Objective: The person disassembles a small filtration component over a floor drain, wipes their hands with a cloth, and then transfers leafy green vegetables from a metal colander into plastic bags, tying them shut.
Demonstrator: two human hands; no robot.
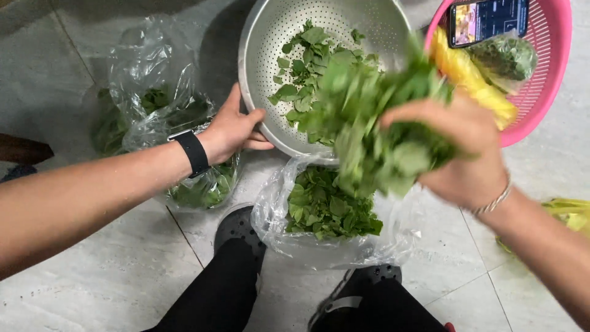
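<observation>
My left hand (232, 128), with a black watch on the wrist, grips the near rim of a metal colander (258, 37) that holds green leaves (305, 67). My right hand (462, 154), a thin bracelet on its wrist, is closed around a big handful of leafy greens (369, 123), blurred and raised between the colander and a clear plastic bag of leaves (329, 209) lying on the floor below it.
A second clear bag with greens (153, 110) lies at the left. A pink basket (547, 74) at top right holds a phone (488, 18), a yellow bag and a small bag of greens. My feet in dark shoes (239, 227) stand on grey floor tiles.
</observation>
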